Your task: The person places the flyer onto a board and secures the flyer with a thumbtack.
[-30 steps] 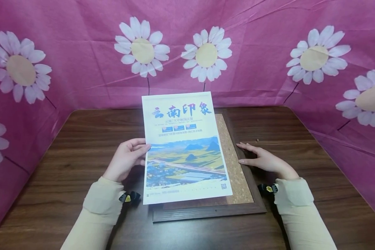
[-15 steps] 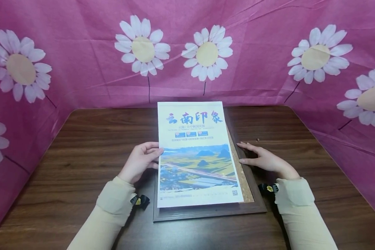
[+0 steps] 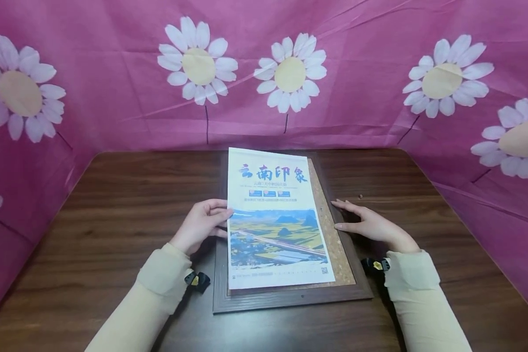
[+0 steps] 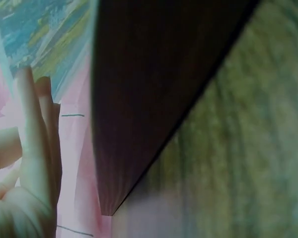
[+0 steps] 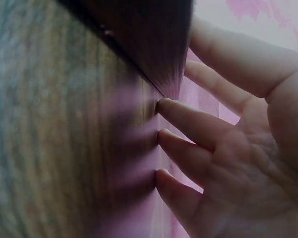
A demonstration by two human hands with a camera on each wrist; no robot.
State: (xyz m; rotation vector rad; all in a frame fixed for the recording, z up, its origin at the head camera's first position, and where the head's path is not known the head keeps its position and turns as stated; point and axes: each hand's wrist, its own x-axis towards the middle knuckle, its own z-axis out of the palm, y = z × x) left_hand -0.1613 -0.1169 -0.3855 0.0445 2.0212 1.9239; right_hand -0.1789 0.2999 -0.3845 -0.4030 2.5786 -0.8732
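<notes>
a paper poster (image 3: 277,239) was held over a wood-grained frame's (image 3: 290,297) cork panel (image 3: 337,254)
head: the left hand (image 3: 200,222) pinched the poster's left edge; its brush-lettered title (image 3: 273,173) read 云南印象. the right hand (image 3: 371,224), spread and gripping nothing, touched the frame. left wrist: painterly print showed beyond the fingers (image 4: 32,124). right wrist: fingertips (image 5: 170,141) met striped tabletop (image 5: 64,124).

Head camera: above and behind the grip, facing forward and down, far enough back to take in left hand (image 3: 201,225), right hand (image 3: 375,226) and frame (image 3: 292,297). Left wrist camera (image 3: 196,282): low, close behind the grip, facing forward past that hand, picture turned sideways. Right wrist camera (image 3: 375,265): across the frame from the grip, turned the other way, very near its hand. Shared, I find: head and left wrist, the grip and part of the sheet (image 3: 278,234); both wrist views, table (image 4: 228,148) and cloth (image 4: 77,148) beyond.
</notes>
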